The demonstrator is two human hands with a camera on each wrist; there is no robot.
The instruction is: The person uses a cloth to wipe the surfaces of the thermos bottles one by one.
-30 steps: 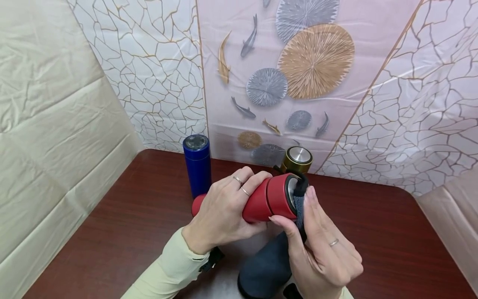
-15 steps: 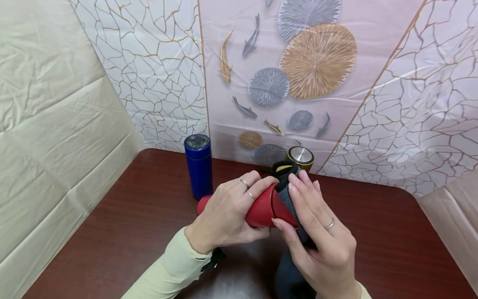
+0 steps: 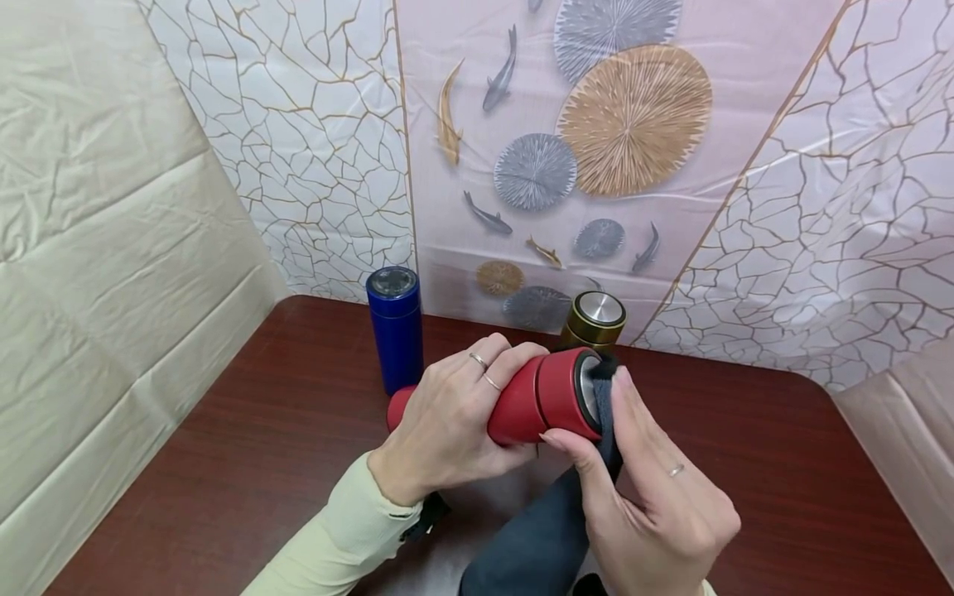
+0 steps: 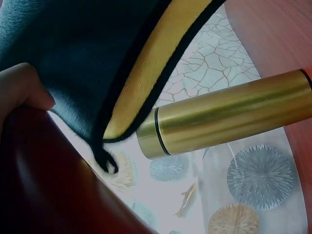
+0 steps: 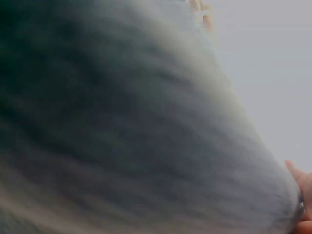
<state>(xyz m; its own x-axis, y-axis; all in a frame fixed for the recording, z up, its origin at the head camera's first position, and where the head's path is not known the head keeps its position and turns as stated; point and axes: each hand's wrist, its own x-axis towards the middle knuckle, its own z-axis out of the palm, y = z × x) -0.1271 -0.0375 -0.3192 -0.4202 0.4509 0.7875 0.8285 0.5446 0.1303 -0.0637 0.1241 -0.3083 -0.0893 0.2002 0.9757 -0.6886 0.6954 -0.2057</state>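
In the head view my left hand [image 3: 450, 434] grips a red thermos flask [image 3: 514, 406] round its body, tilted with its lid up and to the right. My right hand [image 3: 656, 497] pinches a grey cloth [image 3: 532, 534] against the lid's silver end, thumb at the lid's lower edge. The cloth hangs below the flask. Black edging and a yellow underside [image 4: 156, 63] show on it in the left wrist view, where the flask is a dark red shape at lower left. Cloth fills most of the right wrist view, blurred.
A blue thermos flask [image 3: 395, 335] stands at the back left of the dark red-brown table [image 3: 224, 463]. Behind the red lid stands a gold thermos flask [image 3: 594, 321], partly hidden. Patterned sheeting [image 3: 328, 149] hangs along the back, with plain cream fabric [image 3: 112, 248] at the left.
Half a second ago the cloth was wrapped over the lid; my right fingers have since shifted down and right, uncovering the silver end. The left hand keeps its grip, and the flask moved only slightly.
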